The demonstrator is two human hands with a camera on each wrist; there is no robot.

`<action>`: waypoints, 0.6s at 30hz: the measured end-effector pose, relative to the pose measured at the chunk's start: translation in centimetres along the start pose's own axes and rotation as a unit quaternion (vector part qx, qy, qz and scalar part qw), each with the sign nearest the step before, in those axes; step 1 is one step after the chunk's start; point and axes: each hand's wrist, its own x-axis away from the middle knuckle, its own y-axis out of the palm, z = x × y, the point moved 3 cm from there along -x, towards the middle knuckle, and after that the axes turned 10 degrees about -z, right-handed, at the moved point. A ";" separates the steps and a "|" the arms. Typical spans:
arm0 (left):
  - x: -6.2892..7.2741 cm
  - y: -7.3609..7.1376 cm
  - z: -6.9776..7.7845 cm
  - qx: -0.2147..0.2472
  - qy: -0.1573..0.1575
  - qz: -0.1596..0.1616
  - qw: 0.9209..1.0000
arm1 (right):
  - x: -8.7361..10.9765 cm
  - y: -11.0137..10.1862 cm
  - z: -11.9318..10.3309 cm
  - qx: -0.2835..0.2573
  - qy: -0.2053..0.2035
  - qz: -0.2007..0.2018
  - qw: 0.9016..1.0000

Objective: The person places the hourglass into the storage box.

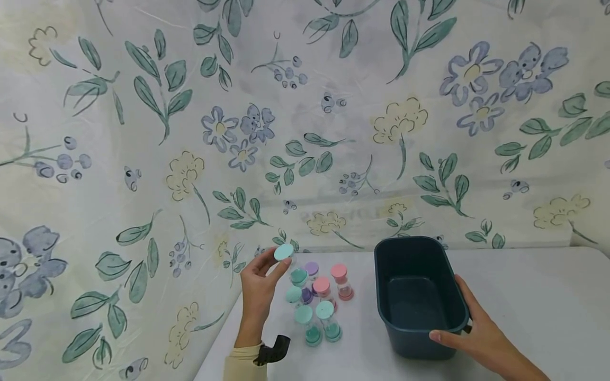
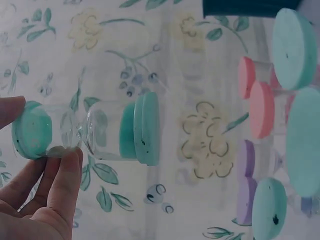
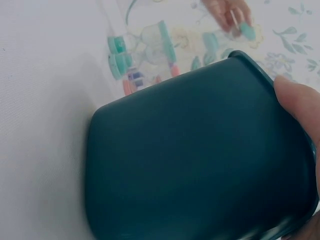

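Note:
My left hand pinches a mint-green hourglass between thumb and fingers near one end cap. In the left wrist view the hourglass lies sideways across the picture, with green sand at both ends. Several other hourglasses stand grouped beside that hand, among them a pink one, a purple one and a mint one. My right hand grips the near right rim of a deep dark-teal bin, its thumb over the edge. The bin's inside shows bare in the head view.
A white table carries the hourglasses left of the bin. Behind it and along the left hangs a floral-printed sheet. A black band with a protruding piece sits on my left wrist.

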 end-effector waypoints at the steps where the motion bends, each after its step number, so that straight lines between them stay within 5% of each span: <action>1: -0.2 0.3 0.2 0.004 0.004 -0.006 1.000 | 0.0 0.0 0.0 0.000 0.000 -0.001 1.000; 18: -3.4 8.1 1.5 0.042 0.014 -0.111 0.993 | 0.1 -0.1 -0.1 0.023 -0.004 0.003 1.000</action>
